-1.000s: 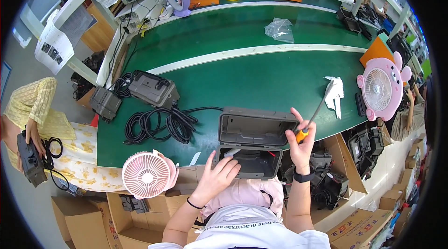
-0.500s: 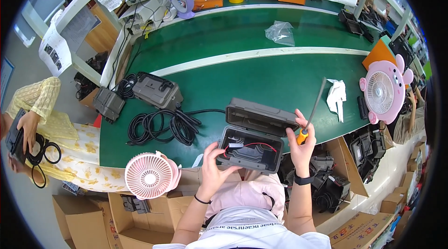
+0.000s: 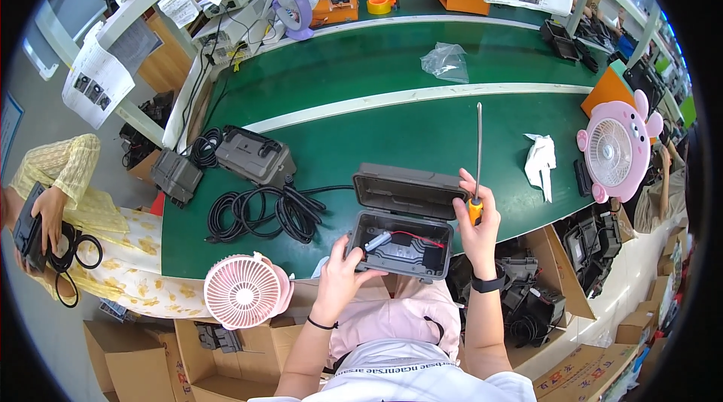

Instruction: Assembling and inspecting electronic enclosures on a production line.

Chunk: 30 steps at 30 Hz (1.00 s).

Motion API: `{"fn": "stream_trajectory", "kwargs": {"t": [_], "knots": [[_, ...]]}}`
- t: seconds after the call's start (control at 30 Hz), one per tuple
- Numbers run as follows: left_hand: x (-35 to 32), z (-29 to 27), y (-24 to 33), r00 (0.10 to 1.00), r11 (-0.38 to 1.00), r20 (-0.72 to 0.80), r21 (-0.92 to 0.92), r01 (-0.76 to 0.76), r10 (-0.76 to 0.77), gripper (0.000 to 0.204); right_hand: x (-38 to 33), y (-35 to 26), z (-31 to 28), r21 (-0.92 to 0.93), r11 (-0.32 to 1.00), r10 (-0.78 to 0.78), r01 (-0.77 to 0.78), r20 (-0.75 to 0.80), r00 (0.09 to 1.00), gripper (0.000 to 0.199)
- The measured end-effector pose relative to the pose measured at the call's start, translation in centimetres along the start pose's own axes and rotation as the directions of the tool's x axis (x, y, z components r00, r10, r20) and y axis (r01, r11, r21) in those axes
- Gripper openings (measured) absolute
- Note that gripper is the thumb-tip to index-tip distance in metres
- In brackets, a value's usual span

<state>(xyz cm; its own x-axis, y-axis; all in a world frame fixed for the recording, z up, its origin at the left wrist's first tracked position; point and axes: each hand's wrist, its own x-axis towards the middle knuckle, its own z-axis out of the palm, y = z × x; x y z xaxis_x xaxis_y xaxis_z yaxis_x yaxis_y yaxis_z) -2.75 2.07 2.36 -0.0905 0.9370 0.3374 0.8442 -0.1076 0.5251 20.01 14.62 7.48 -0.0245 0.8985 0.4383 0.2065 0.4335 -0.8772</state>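
Head view: the open grey case [image 3: 401, 232] lies at the near edge of the green surface [image 3: 392, 131], its lid tilted back, long axis running left to right. The left hand [image 3: 343, 270] curls its grip over the case's near-left corner. The right hand [image 3: 477, 221], just beside the case's right end, is closed around a screwdriver [image 3: 477, 157] whose shaft points up and away.

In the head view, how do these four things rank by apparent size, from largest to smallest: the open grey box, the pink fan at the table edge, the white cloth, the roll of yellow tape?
1. Open grey box.
2. Pink fan; it is nearer the camera, so its lead over the cloth is unsure.
3. White cloth.
4. Yellow tape roll, far away, so true size is unsure.
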Motion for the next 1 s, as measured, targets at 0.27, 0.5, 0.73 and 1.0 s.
{"fn": "stream_trajectory", "kwargs": {"t": [0.27,0.5,0.73,1.0], "knots": [[-0.5,0.6,0.4,0.998,1.0,-0.07,-0.02,-0.01,0.009,0.054,-0.5,0.0,-0.5,-0.041,0.998,0.05,-0.053,-0.084,0.995,0.024],[-0.3,2.2,0.5,0.962,0.961,-0.267,-0.278,-0.015,-0.062,0.097,-2.6,0.5,-3.3,0.133,0.979,0.15,-0.152,0.027,0.988,0.028],[-0.7,2.6,0.5,0.934,0.921,-0.242,-0.351,0.167,-0.262,0.102,-6.7,1.2,-2.0,0.133,0.983,0.11,-0.127,0.131,0.985,0.023],[-0.7,2.5,1.0,0.896,0.922,-0.42,-0.386,-0.036,-0.141,0.076,-8.6,2.7,-1.0,0.412,0.879,0.236,-0.239,0.059,0.97,0.035]]}}
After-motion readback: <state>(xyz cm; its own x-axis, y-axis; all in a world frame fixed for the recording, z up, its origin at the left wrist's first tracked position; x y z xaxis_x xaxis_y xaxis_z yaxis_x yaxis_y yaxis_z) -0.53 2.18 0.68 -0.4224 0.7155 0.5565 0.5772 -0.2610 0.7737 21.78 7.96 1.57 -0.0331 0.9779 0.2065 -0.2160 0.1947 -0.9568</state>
